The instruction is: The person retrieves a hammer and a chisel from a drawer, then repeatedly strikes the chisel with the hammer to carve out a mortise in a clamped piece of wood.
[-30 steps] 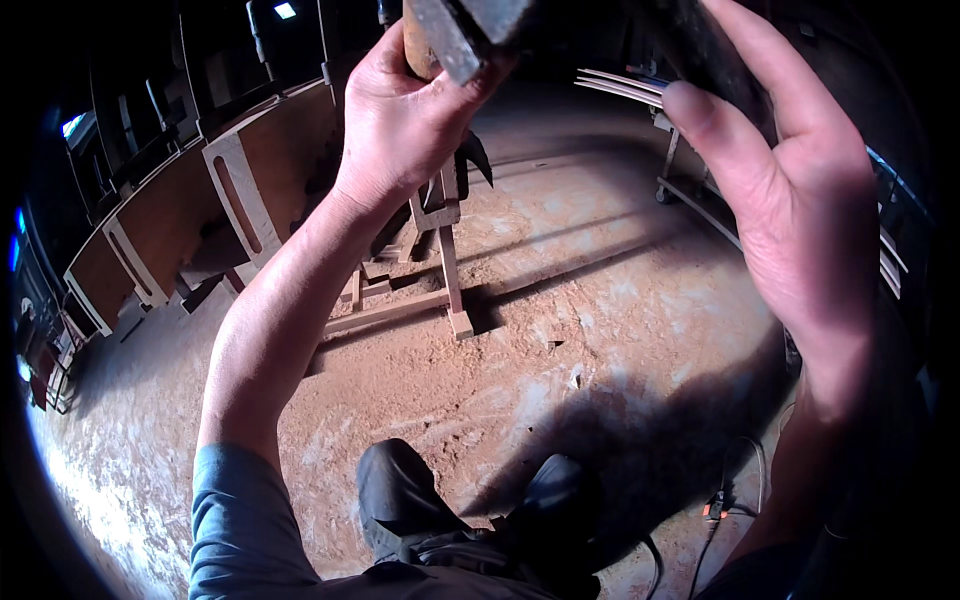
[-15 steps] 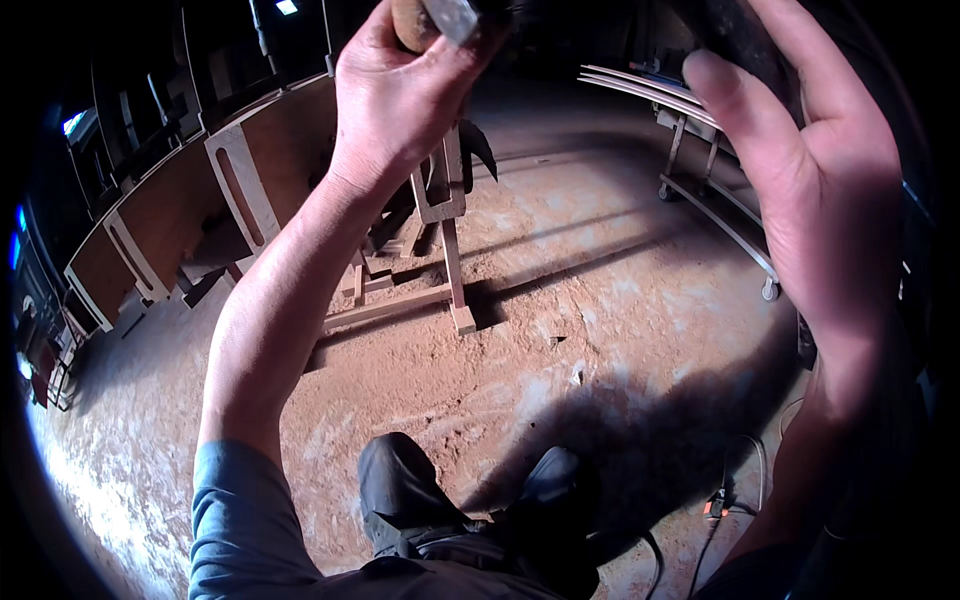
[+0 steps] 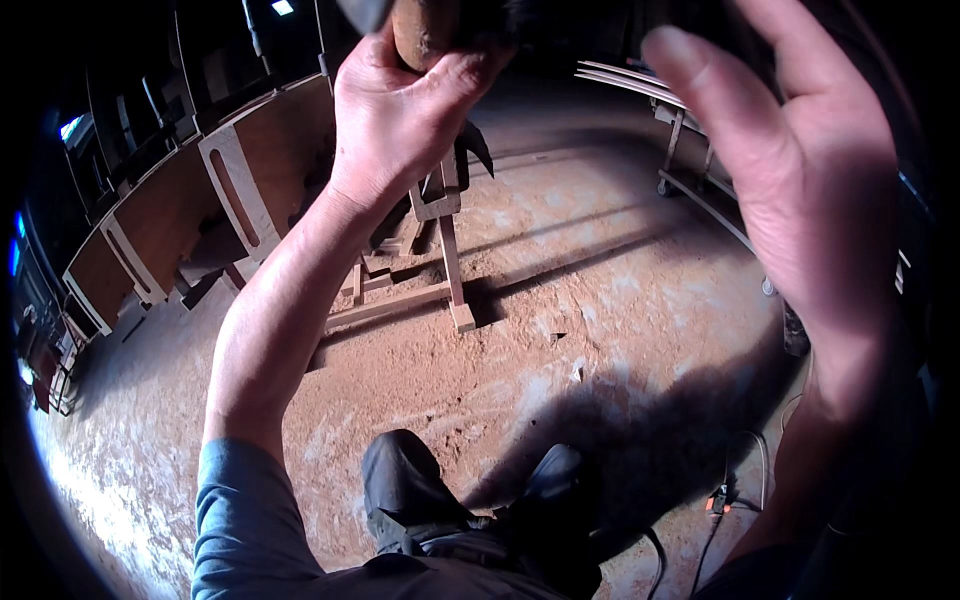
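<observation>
The left hand (image 3: 405, 110) closes round a brown wooden handle (image 3: 425, 30) at the upper edge, seemingly to steady it, beside a grey metal piece (image 3: 362, 12). The right hand (image 3: 810, 170) is raised, thumb wide of the fingers, though darkness hides whether it grips anything. Beyond, a wheeled trolley (image 3: 710, 208) carries pale boards (image 3: 625, 82), stacked flat, likely for stability.
</observation>
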Action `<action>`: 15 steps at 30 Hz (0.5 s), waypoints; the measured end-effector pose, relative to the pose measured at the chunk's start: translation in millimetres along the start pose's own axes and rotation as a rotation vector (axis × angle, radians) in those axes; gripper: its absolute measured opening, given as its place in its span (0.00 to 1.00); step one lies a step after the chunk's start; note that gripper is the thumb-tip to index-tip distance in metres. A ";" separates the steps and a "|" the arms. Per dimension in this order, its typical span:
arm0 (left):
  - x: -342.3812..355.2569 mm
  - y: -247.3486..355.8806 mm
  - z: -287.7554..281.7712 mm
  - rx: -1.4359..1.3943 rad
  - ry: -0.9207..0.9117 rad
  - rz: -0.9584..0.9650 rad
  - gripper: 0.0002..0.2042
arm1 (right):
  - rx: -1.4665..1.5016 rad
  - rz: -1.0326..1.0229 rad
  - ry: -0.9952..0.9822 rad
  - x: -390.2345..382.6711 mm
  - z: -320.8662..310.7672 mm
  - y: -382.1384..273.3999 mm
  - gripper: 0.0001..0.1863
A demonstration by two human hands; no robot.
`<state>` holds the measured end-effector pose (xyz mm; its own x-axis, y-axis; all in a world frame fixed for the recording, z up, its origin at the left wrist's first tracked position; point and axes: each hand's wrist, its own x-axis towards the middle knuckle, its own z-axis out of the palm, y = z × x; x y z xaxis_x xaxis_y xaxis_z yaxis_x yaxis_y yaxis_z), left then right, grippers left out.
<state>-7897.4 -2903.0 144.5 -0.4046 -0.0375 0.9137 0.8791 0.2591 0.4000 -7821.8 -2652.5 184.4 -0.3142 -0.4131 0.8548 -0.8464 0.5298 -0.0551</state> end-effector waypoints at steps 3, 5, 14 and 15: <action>1.2 -4.7 1.0 0.068 0.075 0.016 0.12 | -0.009 0.000 -0.024 6.4 -1.4 -1.0 0.28; 0.9 -4.0 1.4 0.080 0.061 0.015 0.12 | -0.006 0.003 -0.036 10.9 -3.3 -0.3 0.28; 0.3 -0.2 4.5 0.080 0.021 0.001 0.13 | 0.008 -0.005 -0.055 17.8 -3.3 0.6 0.28; 0.2 -0.4 5.0 0.099 0.038 -0.002 0.13 | 0.010 -0.011 -0.058 19.7 -3.8 0.2 0.28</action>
<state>-7899.1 -2898.4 144.2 -0.3945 -0.0745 0.9159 0.8483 0.3535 0.3942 -7826.5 -2657.7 203.2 -0.3293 -0.4609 0.8241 -0.8541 0.5176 -0.0518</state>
